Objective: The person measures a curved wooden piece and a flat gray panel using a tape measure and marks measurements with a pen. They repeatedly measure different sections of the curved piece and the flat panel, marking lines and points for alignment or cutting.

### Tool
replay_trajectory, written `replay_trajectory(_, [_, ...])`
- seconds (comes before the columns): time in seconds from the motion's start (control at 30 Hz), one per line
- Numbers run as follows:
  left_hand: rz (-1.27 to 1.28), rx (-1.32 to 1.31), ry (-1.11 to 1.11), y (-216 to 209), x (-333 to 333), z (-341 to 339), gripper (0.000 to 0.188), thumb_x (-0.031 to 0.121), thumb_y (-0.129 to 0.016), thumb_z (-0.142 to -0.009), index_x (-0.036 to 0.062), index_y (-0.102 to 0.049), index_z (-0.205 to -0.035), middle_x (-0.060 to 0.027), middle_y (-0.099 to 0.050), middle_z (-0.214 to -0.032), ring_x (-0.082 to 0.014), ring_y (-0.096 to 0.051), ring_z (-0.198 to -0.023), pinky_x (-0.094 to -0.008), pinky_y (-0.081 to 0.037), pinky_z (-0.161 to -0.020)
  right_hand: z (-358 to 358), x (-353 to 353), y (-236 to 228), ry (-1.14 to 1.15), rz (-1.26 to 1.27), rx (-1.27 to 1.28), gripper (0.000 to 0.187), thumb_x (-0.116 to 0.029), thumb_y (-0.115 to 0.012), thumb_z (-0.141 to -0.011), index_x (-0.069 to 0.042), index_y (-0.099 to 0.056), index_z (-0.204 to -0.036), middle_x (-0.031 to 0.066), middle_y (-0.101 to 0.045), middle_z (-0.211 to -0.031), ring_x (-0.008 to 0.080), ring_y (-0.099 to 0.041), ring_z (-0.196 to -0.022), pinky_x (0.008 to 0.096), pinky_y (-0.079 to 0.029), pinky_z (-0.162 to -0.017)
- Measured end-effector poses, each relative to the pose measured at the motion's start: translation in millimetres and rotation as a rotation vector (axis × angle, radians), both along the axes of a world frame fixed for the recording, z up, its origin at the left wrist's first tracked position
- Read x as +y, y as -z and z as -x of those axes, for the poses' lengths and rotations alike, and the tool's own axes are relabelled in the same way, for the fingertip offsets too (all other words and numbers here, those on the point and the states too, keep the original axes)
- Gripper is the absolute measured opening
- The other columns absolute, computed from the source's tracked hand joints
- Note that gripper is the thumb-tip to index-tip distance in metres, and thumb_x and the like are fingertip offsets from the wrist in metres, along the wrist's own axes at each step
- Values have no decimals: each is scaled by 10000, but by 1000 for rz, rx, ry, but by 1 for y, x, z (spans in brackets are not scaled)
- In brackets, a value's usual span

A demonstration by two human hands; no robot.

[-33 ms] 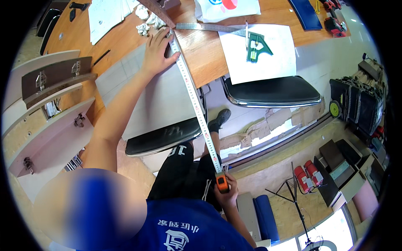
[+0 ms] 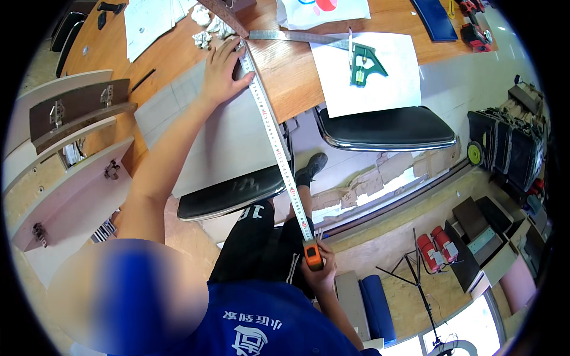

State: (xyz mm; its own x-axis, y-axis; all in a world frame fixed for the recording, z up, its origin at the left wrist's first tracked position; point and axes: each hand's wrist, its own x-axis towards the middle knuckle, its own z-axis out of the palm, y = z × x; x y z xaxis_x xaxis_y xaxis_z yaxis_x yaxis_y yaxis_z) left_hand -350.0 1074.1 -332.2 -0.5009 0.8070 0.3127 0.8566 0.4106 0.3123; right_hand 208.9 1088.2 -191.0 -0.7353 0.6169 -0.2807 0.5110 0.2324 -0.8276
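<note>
My left hand [image 2: 224,77] lies flat with its thumb spread on the far right corner of a pale grey board [image 2: 205,139], its fingers over the far end of a tape measure's white blade [image 2: 271,129]. The blade runs along the board's right edge and on past it toward me. In front of my lap, my right hand [image 2: 321,276] is wrapped round the orange and black tape measure [image 2: 312,255], where the blade comes out. Beyond the board stand a dark brown upright strip [image 2: 222,15] and a steel ruler [image 2: 285,36] on the wooden table [image 2: 291,89].
A green square head [image 2: 367,66] rests on white paper [image 2: 380,98] at the table edge. Black chairs [image 2: 386,132] stand under and beside the table. Panels with hinges [image 2: 77,190] lean at left. A tripod [image 2: 418,285] and red extinguishers [image 2: 436,249] stand at right.
The tape measure and my right hand have shifted slightly toward the table and to the left. My left hand stays in place at the board's corner.
</note>
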Motion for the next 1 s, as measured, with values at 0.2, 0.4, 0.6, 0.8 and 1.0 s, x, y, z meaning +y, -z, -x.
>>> replay_trajectory(0.2, [10, -13, 7, 7, -7, 1, 663, 434, -790, -810, 70, -602, -1331, -125, -487, -1538, -329, -423, -1455, -606, -265, -1205, 65, -8, 11, 55, -2, 24, 536, -27, -867, -752, 20, -518, -1155, 251, -623, -1319, 352, -685, -1152, 393, -576, -929])
replay_trajectory(0.4, [29, 17, 14, 7, -12, 8, 666, 438, -799, -803, 68, -611, -1324, -107, -491, -1539, -321, -441, -1443, -582, -290, -1201, 127, -7, 17, 104, 102, 164, 549, -19, -869, -768, 23, -532, -1198, 227, -597, -1371, 315, -678, -1175, 351, -588, -916])
replay_trajectory(0.6, [44, 18, 0, 0, -16, 9, 684, 439, -808, -792, 60, -610, -1327, -111, -488, -1539, -320, -440, -1438, -595, -281, -1207, 169, 3, 41, 62, 57, 218, 520, 36, -831, -777, 4, -535, -1203, 231, -615, -1365, 321, -651, -1215, 402, -522, -1002])
replay_trajectory(0.8, [35, -19, -9, -1, -16, 6, 684, 454, -791, -805, 48, -606, -1324, -132, -490, -1530, -326, -445, -1427, -590, -273, -1210, 188, 6, 54, 47, -3, 153, 562, -21, -839, -763, 17, -554, -1245, 204, -613, -1365, 372, -626, -1219, 429, -523, -1029])
replay_trajectory(1.0, [50, -40, -32, 0, -17, 6, 685, 457, -792, -802, 40, -598, -1310, -141, -480, -1534, -331, -433, -1434, -585, -277, -1204, 192, 19, 66, 14, -51, 124, 551, -38, -808, -792, 11, -553, -1278, 199, -605, -1379, 380, -617, -1207, 445, -497, -1046])
